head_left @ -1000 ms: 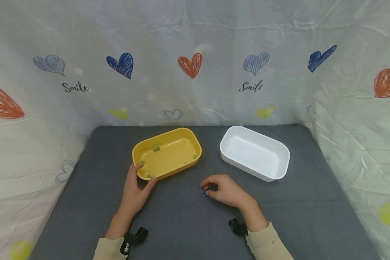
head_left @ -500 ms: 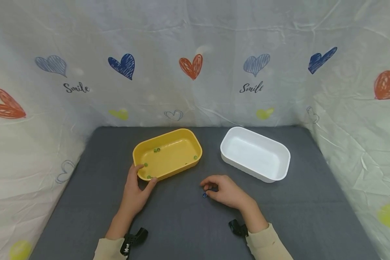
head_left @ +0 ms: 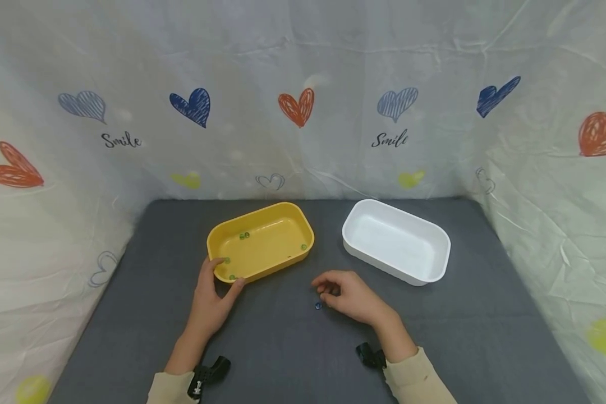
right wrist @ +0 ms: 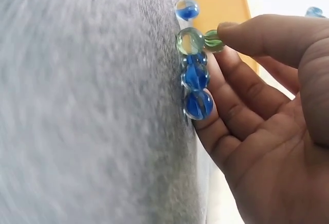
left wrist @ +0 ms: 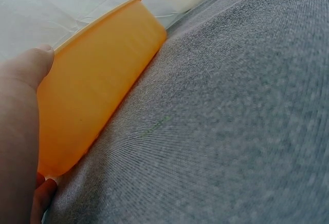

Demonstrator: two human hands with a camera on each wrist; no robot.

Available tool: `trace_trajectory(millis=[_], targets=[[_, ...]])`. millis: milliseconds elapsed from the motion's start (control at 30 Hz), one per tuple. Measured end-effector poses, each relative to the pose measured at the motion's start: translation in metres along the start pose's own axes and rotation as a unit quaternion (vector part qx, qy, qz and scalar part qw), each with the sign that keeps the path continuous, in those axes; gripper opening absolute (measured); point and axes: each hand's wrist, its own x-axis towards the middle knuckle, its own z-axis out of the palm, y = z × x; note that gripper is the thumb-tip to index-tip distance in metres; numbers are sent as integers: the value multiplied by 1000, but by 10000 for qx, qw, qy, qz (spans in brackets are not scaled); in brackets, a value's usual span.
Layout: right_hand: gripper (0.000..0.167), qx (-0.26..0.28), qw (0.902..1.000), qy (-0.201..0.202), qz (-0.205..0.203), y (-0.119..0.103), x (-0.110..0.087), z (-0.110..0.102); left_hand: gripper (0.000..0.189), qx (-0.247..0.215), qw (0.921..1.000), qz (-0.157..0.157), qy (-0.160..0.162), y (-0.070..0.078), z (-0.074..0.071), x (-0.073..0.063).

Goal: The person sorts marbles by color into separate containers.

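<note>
My left hand (head_left: 209,300) grips the near left corner of a yellow tub (head_left: 262,241), thumb at the rim; in the left wrist view the thumb lies against its orange-looking outer wall. Several green marbles (head_left: 244,235) are inside the tub. My right hand (head_left: 350,297) is low over the grey cloth. In the right wrist view its thumb and a finger pinch a green marble (right wrist: 214,41). Beside the fingers, a paler green marble (right wrist: 190,41) and several blue marbles (right wrist: 198,105) sit on the cloth. From the head, one blue marble (head_left: 318,306) shows by the fingertips; the hand hides the others.
A white tub (head_left: 396,241) stands at the back right, with no marbles visible inside. Grey cloth (head_left: 283,359) covers the table. A pale curtain (head_left: 343,67) printed with hearts hangs behind and along both sides.
A green marble near my left fingertips has rolled a little to the right inside the yellow tub. My right hand has shifted very slightly from the blue marble; the left stays put.
</note>
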Motion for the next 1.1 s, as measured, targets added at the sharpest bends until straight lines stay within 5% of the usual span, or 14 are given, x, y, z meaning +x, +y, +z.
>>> trace_trajectory(millis=[500, 1100], targets=[[25, -350, 9983, 439, -178, -9, 11, -17, 74, 52, 10000, 40, 34, 0, -1, -1], [23, -342, 9933, 1019, -421, -29, 52, -29, 75, -30, 10000, -40, 6, -1, 0, -2]])
